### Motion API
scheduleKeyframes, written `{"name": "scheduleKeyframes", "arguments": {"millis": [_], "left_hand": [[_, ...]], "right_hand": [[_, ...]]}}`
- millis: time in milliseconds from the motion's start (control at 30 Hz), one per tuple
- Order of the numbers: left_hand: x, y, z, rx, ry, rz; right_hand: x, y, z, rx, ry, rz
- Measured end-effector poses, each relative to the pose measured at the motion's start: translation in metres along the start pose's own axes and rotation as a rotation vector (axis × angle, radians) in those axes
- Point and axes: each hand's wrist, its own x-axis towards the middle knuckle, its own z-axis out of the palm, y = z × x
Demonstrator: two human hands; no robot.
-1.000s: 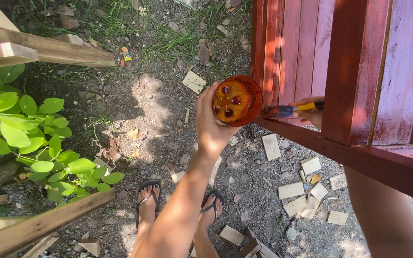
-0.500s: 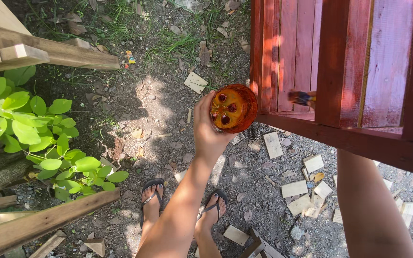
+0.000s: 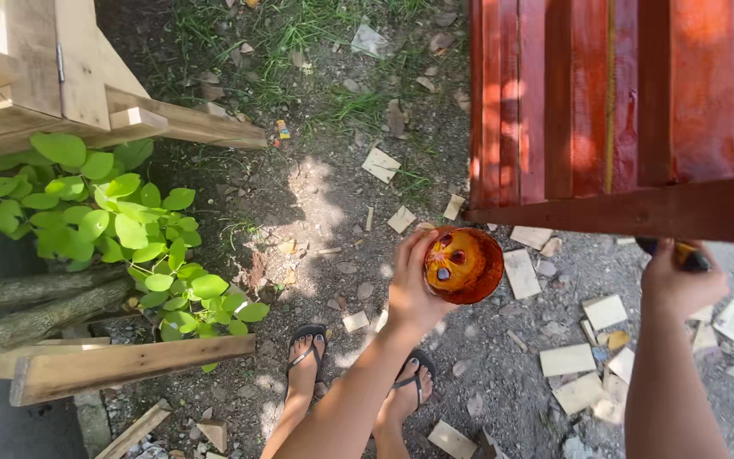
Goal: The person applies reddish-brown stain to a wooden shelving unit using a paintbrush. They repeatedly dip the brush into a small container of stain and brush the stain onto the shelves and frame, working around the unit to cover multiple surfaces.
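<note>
Holding a round orange cup of stain (image 3: 463, 265), the left hand (image 3: 414, 285) wraps its fingers around the side, just under the red-stained wooden panel (image 3: 605, 110). Close by, the right hand (image 3: 680, 280) is closed on a dark brush handle (image 3: 681, 253) beneath the panel's edge. Below lie 2 feet in sandals (image 3: 358, 374), wood scraps (image 3: 567, 359) on gravel and a green plant (image 3: 121, 229).

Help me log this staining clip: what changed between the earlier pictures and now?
The right hand drew its dark-handled paintbrush off the red-stained wooden panel and down below its bottom rail, so the bristles are now hidden. The left hand lowered the round orange container of stain slightly. Both hands kept their grips; the sandalled feet stayed planted on the gravel.
</note>
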Motion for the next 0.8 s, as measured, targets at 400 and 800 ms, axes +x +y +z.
{"name": "scheduleKeyframes", "arguments": {"millis": [400, 800], "left_hand": [[-0.025, 0.015, -0.026, 0.096, -0.041, -0.026], [-0.051, 0.059, -0.009, -0.018, -0.241, 0.164]], "right_hand": [[-0.113, 0.002, 0.056, -0.184, -0.203, -0.127], [-0.112, -0.053, -0.007, 0.137, -0.075, 0.130]]}}
